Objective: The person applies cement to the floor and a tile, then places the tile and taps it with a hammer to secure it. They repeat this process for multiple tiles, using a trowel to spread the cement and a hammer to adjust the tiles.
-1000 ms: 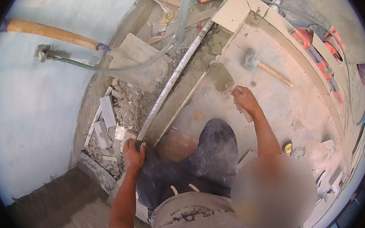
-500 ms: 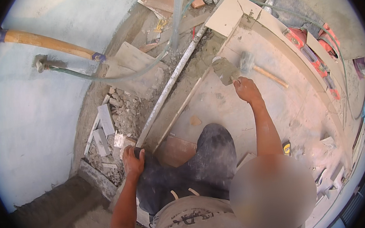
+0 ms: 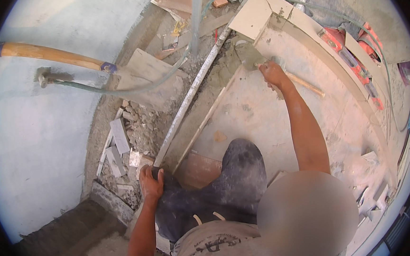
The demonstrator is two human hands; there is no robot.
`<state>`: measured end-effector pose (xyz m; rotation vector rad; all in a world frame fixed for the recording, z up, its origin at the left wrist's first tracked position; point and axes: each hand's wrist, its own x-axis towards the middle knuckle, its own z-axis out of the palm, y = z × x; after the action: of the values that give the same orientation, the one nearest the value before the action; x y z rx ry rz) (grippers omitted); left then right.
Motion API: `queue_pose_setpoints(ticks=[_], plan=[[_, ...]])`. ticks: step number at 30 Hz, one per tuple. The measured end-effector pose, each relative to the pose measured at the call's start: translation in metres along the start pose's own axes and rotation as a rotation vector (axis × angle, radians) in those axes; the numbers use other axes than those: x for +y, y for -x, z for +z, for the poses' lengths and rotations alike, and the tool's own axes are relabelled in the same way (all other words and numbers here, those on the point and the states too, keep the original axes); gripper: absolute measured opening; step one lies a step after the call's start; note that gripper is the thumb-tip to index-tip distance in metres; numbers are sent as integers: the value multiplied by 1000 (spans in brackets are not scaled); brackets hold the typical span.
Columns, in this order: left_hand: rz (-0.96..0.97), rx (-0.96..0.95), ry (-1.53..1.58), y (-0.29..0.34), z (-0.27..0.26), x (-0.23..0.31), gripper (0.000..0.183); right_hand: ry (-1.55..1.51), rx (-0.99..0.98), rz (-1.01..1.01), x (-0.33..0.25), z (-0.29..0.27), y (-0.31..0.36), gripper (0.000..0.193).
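Observation:
My right hand (image 3: 273, 75) is closed on the handle of a trowel (image 3: 252, 58). Its mortar-smeared blade is over the far end of a strip of wet grey mortar (image 3: 222, 73). Beside that hand lies a mallet (image 3: 307, 83); its wooden handle shows, while its head is mostly hidden behind the hand. Near my knee, my left hand (image 3: 151, 183) has its fingers around the dark near end of a long, mortar-spattered metal straightedge (image 3: 193, 90). This straightedge slants away along the mortar's left side. A thin strip (image 3: 204, 121) edges the mortar on the right.
Pale tiles (image 3: 253, 15) form a raised ledge at the far end and right. A red level (image 3: 350, 60) leans there. Rubble (image 3: 140, 123) and tile offcuts (image 3: 119, 134) lie along the left wall. A green hose (image 3: 117, 92) and a wooden-handled tool (image 3: 52, 52) cross the left side.
My right hand has moved slightly up and turned, bringing the trowel blade onto the far mortar and covering the mallet's head. My left hand stays at the straightedge's end.

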<state>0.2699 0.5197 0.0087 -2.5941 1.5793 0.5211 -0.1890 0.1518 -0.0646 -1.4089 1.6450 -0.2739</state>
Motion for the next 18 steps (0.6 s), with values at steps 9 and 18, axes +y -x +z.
queue_pose_setpoints(ticks=[9, 18], plan=[[23, 7, 16, -1, -2, -2, 52, -386, -53, 203, -1, 18, 78, 39], [35, 73, 66, 5, 0, -9, 53, -370, -266, 182, -23, 49, 107, 41]])
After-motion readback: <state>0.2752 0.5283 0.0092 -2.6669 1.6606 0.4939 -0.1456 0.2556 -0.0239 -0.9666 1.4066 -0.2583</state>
